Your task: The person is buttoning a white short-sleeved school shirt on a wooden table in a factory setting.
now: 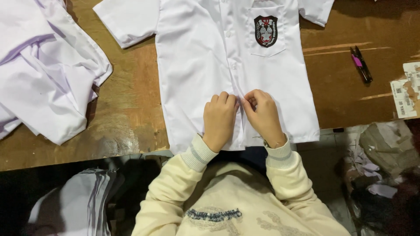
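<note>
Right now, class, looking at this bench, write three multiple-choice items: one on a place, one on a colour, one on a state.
1. Where do the snips lie? A) right of the shirt B) on its pocket C) under the pile
2. What colour are the cuffs? A) red B) grey-striped cream C) black
3. How does the shirt lie? A) rolled up B) hanging C) flat, front up

Answers: 1 A, they rest on bare table to its right. 2 B, pale ribbing with grey bands. 3 C, the badge faces up while the left hand and right hand pinch the placket.
</note>
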